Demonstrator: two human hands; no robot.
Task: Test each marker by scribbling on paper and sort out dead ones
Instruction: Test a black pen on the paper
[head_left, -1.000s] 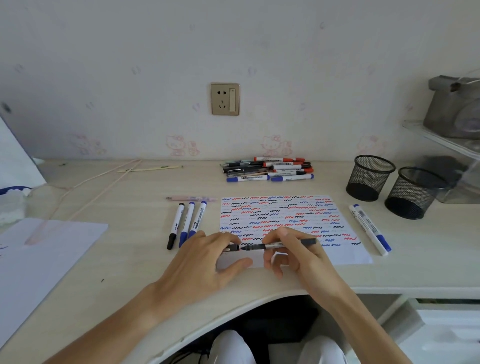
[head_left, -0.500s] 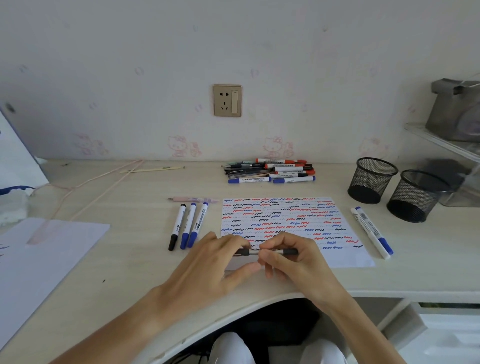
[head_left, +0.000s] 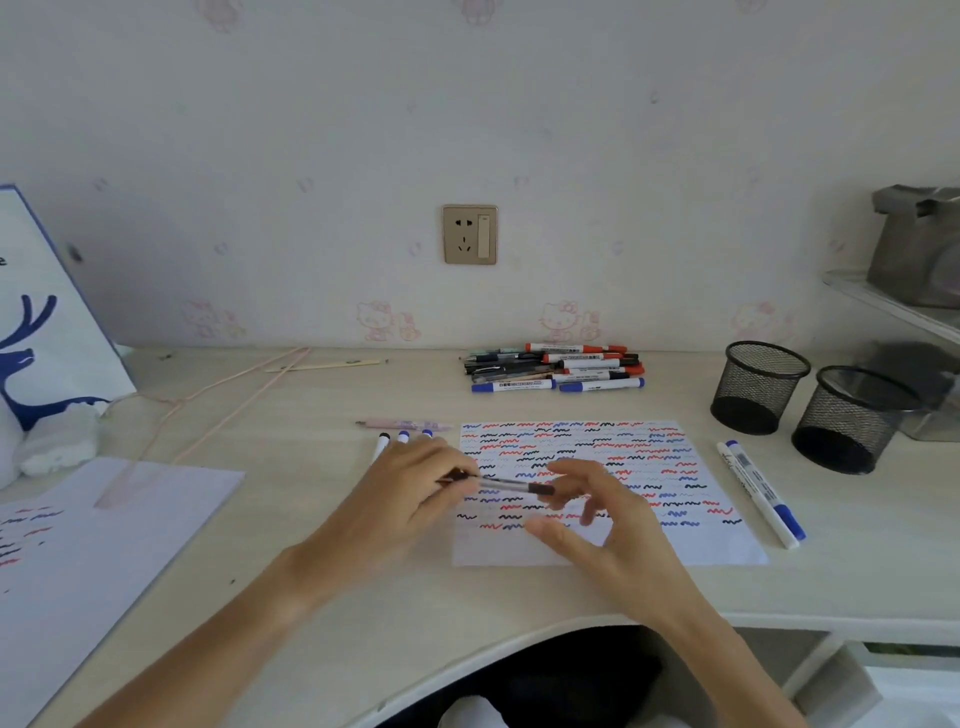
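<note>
Desk (head_left: 311, 571): left hand (head_left: 415, 488) pinches pen (head_left: 511, 486); right hand (head_left: 608, 514) loosely spread.

printed label on blue-capped marker (head_left: 513, 385) too small to read; nothing else legible

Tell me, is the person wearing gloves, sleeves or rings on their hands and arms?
No. The left hand and the right hand are both bare, with no gloves. I see no rings, watch or bracelet. Both forearms are bare too, with no sleeves down to the bottom of the picture.
</note>
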